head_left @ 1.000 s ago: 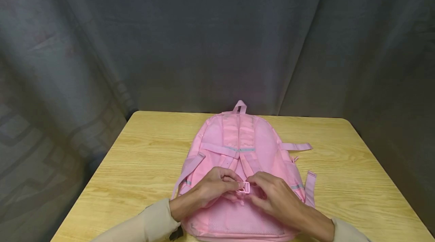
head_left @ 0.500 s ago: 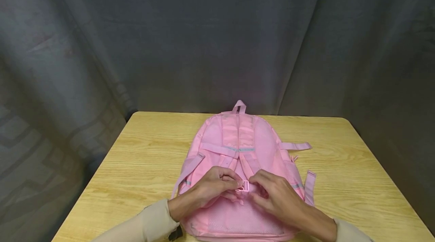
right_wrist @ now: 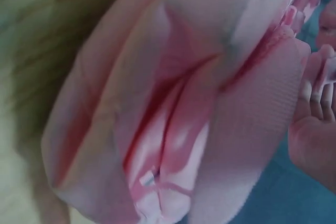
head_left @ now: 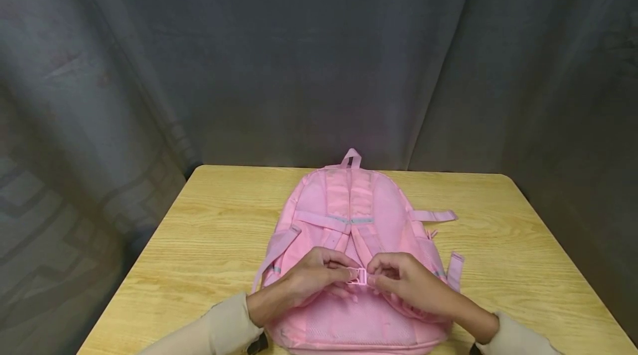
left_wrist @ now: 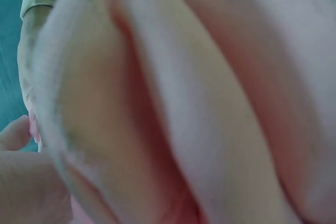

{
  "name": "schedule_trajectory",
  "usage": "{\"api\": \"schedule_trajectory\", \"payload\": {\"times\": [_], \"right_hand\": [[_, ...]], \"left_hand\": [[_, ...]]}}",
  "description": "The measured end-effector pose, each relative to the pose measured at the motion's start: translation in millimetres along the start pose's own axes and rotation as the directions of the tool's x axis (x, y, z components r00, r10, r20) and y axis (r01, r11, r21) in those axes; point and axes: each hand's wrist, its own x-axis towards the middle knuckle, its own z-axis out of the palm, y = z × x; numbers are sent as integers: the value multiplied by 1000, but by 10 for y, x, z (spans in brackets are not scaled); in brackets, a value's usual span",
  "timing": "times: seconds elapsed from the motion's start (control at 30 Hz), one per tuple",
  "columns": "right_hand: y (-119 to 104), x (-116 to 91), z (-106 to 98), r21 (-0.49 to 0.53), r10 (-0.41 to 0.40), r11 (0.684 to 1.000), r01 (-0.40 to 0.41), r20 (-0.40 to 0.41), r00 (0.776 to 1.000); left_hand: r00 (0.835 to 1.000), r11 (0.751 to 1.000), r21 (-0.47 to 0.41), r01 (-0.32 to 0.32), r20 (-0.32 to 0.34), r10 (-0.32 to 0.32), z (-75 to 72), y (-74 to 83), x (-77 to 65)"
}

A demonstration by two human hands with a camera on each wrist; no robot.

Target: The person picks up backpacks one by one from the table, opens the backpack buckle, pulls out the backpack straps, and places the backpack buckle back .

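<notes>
A pink backpack [head_left: 356, 324] lies on the table with its shoulder-strap side up. Over its lower middle, my left hand [head_left: 311, 277] pinches the left end of a pink plastic buckle [head_left: 362, 277] between thumb and fingers. From the other side, my right hand [head_left: 411, 284] pinches at the buckle's right edge, thumb and index fingertip meeting there; what lies between them is mostly hidden. In the left wrist view, part of the left hand [left_wrist: 26, 182] shows at the lower left, with blurred pink fabric filling most of the picture.
A wooden table [head_left: 214, 222] bears the backpack. Loose webbing straps stick out at the right [head_left: 433, 215] and lie along the left side [head_left: 279, 252]. A top handle loop [head_left: 351, 158] points toward the back edge. Dark grey curtains [head_left: 319, 61] hang behind and beside the table.
My right hand has turned and its thumb and index finger have come together at the buckle's right edge. The left hand keeps its pinch, nearly still.
</notes>
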Motion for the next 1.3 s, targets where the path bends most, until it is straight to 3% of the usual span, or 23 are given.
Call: {"api": "schedule_trajectory", "payload": {"times": [0.23,0.7,1.3], "right_hand": [[30,16,-26,80,40,996,-44,52,998],[28,33,28,206,25,978,-43,88,996],[-2,48,70,277,44,958,-72,108,993]], "left_hand": [[1000,1000,19,-9,14,9,4,-4,-9],[1000,995,103,-8,-17,10,46,-3,-5],[1000,997,78,-11,-3,11,30,-25,2]]}}
